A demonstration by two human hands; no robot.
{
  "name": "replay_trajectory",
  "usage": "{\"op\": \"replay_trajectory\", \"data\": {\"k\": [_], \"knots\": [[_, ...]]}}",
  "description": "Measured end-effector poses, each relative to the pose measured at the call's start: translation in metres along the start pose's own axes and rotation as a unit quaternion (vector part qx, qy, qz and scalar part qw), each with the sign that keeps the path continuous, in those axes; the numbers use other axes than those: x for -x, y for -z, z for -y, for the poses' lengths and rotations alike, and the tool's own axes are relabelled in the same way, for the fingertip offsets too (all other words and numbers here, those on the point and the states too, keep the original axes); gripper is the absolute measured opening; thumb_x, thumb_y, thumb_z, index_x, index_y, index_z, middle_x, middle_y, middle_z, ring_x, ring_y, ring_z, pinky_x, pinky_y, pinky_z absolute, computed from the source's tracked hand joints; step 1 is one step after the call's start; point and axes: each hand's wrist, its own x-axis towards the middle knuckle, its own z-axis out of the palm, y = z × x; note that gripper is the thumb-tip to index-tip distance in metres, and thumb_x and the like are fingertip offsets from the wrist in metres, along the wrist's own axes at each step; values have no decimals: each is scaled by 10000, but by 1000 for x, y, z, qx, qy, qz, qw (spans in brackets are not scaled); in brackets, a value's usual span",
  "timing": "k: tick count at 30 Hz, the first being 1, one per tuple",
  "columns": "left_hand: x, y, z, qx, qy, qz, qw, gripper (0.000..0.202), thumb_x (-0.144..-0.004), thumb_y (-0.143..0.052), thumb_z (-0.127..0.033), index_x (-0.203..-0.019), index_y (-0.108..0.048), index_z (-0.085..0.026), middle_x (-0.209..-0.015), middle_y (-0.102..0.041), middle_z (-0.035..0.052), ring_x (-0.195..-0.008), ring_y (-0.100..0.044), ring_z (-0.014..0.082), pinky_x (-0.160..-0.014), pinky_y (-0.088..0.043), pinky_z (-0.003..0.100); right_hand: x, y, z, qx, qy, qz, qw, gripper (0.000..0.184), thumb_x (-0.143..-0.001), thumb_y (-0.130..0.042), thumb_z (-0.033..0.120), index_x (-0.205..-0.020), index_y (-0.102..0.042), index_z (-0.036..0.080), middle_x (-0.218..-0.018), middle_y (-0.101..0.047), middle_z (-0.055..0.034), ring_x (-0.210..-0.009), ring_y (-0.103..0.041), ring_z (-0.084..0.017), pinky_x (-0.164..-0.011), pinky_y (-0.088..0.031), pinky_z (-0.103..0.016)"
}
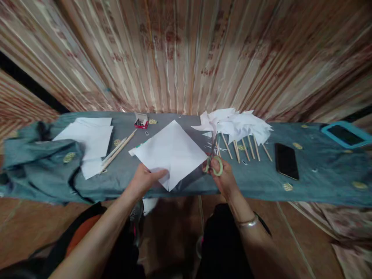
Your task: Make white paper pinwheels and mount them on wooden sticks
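Observation:
A square white paper sheet (174,149), turned cornerwise, is in my left hand (147,179). The thumb presses on its lower left side, and a slit or fold shows near the bottom corner. My right hand (222,176) is closed on a pair of scissors (216,164) with pale green handles, blades pointing up and away. The scissors are beside the sheet's right corner; whether my right fingers also touch the paper I cannot tell. Past the scissors lie several white paper pinwheels (238,123) on wooden sticks, overlapping in a row.
On the left of the cloth-covered table (186,189) are white paper sheets (99,135), wooden sticks (120,150) and a small red box (141,121) of pins. Bunched fabric (43,162) covers part of the sheets. At right lie a black phone (286,161) and a blue-framed tablet (347,134).

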Motion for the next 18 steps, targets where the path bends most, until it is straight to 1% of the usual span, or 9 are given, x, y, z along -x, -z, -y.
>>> {"op": "replay_trajectory", "data": {"k": [2,4,7,10,12,14,16,18], "knots": [[0,-3,3,-34,6,26,999,348,-428,-845,-237,-743,-698,-207,-780,-758,43,-682,-666,228,-681,-538,329,-6,7,2,21,-5,2,1000,374,-652,-747,550,-854,-714,237,-725,-679,-4,-594,-553,-139,-536,-426,-258],[0,-6,6,-55,14,56,997,305,-431,-842,-235,-701,-707,-194,-746,-754,51,-657,-661,229,-655,-534,326,-9,10,5,32,-23,10,999,379,-610,-782,525,-851,-715,239,-751,-694,-5,-633,-583,-154,-557,-451,-265],[2,-9,8,-64,31,109,992,236,-454,-835,-248,-651,-725,-179,-685,-742,50,-587,-638,204,-596,-519,297,-7,8,7,26,-71,38,996,400,-534,-848,408,-864,-707,230,-754,-712,18,-655,-618,-158,-610,-494,-273],[3,-9,7,-48,46,120,991,236,-446,-847,-243,-643,-739,-168,-648,-730,47,-543,-618,175,-556,-504,263,-2,1,8,20,-101,59,993,380,-510,-858,330,-828,-694,199,-750,-716,23,-633,-617,-143,-600,-501,-262],[3,-9,4,-18,52,111,992,255,-449,-860,-253,-658,-744,-162,-651,-729,50,-539,-620,168,-546,-502,252,1,-2,6,17,-101,55,993,378,-505,-858,320,-813,-689,183,-722,-707,24,-614,-607,-137,-581,-496,-253],[2,-9,1,47,58,105,992,298,-476,-862,-316,-698,-749,-151,-676,-734,69,-591,-653,198,-573,-522,270,2,-6,2,9,-86,36,996,387,-518,-854,328,-832,-688,175,-729,-708,17,-626,-608,-142,-588,-496,-253],[3,-10,-3,126,64,111,984,386,-523,-839,-418,-775,-752,-140,-746,-746,96,-701,-691,250,-628,-550,307,0,-9,-3,-14,-60,-2,998,377,-554,-838,337,-861,-689,176,-770,-717,8,-666,-620,-151,-630,-503,-264],[5,-13,-5,195,70,131,970,460,-568,-807,-492,-854,-746,-137,-874,-754,115,-822,-700,273,-714,-566,336,-3,-12,-8,-50,-40,-48,997,343,-592,-818,330,-872,-689,179,-801,-723,5,-696,-629,-155,-685,-507,-280]]}}
